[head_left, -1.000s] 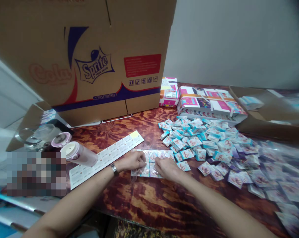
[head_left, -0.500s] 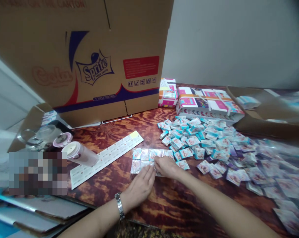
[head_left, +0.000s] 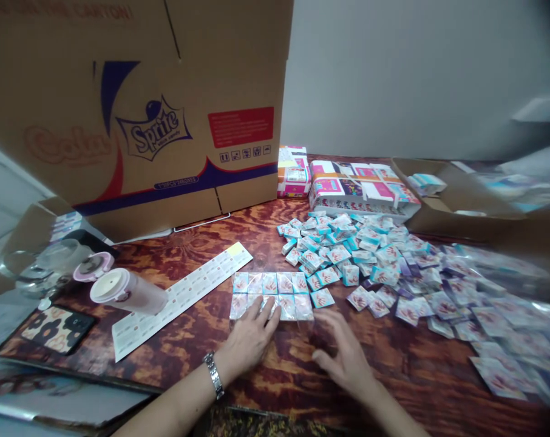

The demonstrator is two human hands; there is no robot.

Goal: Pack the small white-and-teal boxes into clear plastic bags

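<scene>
A flat pack of small boxes (head_left: 285,284) in two rows, under clear film, lies on the table. My left hand (head_left: 252,332), with a metal watch band at the wrist, rests its spread fingertips on the pack's lower row. My right hand (head_left: 343,352) hovers just right of the pack's lower corner, fingers apart and holding nothing. Right of the pack spreads a heap of small blue-and-white boxes (head_left: 350,246). Purple-and-white packets (head_left: 445,303) carry on from it toward the right edge.
A tall carton (head_left: 166,121) stands at the back left. A pink-lidded cup (head_left: 138,294) stands by a printed label sheet (head_left: 184,297). A phone (head_left: 59,328) lies at the left. Wrapped boxes (head_left: 361,188) and an open carton (head_left: 466,212) are behind the heap.
My right hand has come off the pack, moved right and toward me, and opened. My left hand's fingers have spread on the pack. The view has shifted, and the phone now shows.
</scene>
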